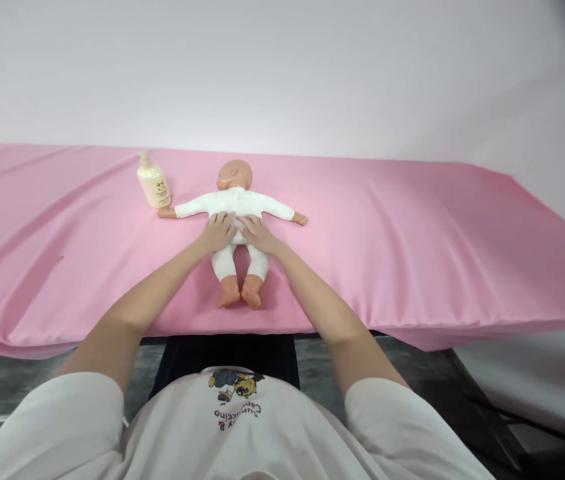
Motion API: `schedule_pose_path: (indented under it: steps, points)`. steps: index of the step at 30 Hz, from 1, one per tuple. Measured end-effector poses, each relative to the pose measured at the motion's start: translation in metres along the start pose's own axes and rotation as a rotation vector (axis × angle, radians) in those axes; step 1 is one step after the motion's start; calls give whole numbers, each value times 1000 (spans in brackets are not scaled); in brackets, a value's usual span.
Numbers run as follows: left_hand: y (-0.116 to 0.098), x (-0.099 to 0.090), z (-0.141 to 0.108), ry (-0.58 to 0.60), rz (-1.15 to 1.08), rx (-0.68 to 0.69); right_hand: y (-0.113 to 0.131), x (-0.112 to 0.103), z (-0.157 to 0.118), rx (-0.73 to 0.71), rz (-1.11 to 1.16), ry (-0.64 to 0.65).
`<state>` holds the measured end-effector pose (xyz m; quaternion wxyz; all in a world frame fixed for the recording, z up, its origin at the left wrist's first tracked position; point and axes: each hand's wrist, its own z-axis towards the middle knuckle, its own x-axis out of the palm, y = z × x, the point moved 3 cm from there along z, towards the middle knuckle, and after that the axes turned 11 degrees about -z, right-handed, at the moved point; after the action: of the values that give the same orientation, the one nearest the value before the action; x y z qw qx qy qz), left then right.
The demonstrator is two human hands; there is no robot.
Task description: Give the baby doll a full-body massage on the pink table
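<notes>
The left hand [218, 231] lies flat and open, fingers slightly spread, on the white-suited baby doll [237, 202], with the right hand [257, 233] opened out likewise beside it. The doll's feet point to the near edge of the pink-draped table [342, 227]; left of it, towards the far edge, stands a cream-coloured pump bottle [154, 185].

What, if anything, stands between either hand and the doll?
Nothing visible. The left hand and right hand both lie directly on the white-clad torso of the doll. The pump bottle stands off to the left, by the doll's outstretched hand, out of the way of both hands.
</notes>
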<state>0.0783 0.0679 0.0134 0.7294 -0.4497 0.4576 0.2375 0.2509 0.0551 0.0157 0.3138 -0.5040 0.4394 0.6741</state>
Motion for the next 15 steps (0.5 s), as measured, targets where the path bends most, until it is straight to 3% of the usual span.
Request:
schedule_pose_path:
  steps: [3, 6, 10, 15]
  points:
    - [10, 3, -29, 38, -91, 11, -5, 5, -28, -33, 122, -79]
    - [13, 3, -39, 43, -154, -8, -10, 8, -35, 16, 240, -220]
    - [6, -4, -29, -74, -153, 19, -12, 9, -28, 99, 260, -313]
    - [-4, -15, -4, -10, -82, -28, -9, 1, -10, 200, 119, -201]
